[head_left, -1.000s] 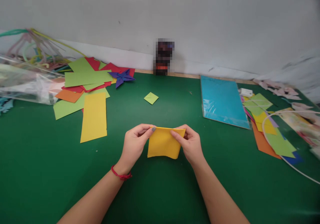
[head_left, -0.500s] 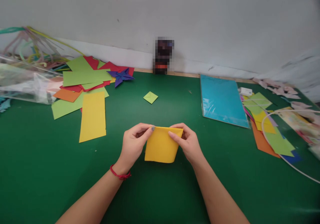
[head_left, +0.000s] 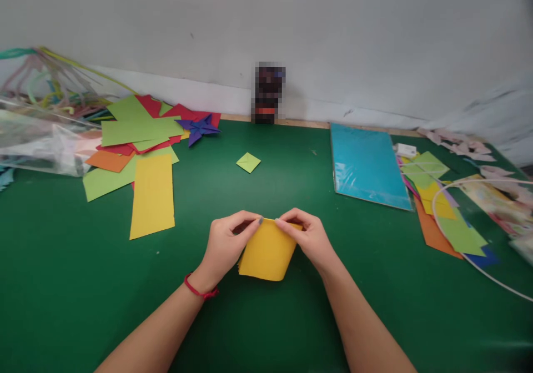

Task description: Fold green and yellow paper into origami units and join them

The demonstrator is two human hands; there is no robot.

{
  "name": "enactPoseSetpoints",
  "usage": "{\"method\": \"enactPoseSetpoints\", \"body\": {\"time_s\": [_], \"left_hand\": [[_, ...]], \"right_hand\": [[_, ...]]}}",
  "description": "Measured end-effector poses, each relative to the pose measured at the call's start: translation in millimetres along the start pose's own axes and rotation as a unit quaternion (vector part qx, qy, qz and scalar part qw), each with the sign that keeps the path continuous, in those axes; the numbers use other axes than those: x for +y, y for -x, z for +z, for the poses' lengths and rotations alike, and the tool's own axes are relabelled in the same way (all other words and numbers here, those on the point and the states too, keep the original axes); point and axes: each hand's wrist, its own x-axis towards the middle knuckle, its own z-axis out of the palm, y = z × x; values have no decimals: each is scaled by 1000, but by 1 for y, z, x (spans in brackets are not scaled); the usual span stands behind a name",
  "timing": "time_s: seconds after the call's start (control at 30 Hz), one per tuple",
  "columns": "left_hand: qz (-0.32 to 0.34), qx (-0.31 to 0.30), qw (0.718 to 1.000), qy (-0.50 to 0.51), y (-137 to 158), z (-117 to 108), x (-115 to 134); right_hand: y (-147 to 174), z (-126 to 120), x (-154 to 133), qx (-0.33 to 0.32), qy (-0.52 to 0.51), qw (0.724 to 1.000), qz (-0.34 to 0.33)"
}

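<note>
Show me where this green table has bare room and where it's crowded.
Bare: between the small folded green square and blue packet; between the loose yellow sheet and left hand; between the right hand and orange sheet. Crowded: back left, with the paper pile, purple star and plastic bag; and right of the packet, with paper scraps.

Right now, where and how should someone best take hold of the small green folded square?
Probably by its left and right corners, coming down from the near side: the small green folded square lies flat on the table, one corner toward the person, leaving those two pointing outward. The left hand and right hand pinch the yellow paper.
</note>
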Motion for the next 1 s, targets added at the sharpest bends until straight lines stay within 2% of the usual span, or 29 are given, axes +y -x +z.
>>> {"method": "enactPoseSetpoints", "body": {"time_s": [0.1, 0.2, 0.3, 0.7, 1.0], "left_hand": [[2, -24, 1000, -19, -1, -1, -1], [11, -74, 997, -31, -1, 0, 0], [22, -97, 994, -42, 1, 3, 1], [2, -51, 998, -47, -3, -5, -2], [-33, -6, 999, -22, -6, -12, 0]], "right_hand": [[0, -3, -3, -34, 40, 998, -23], [1, -4, -6, -71, 77, 993, -52], [2, -2, -6, -86, 95, 990, -63], [-1, -16, -4, -101, 74, 992, 25], [-5, -23, 1, -95, -30, 991, 90]]}}
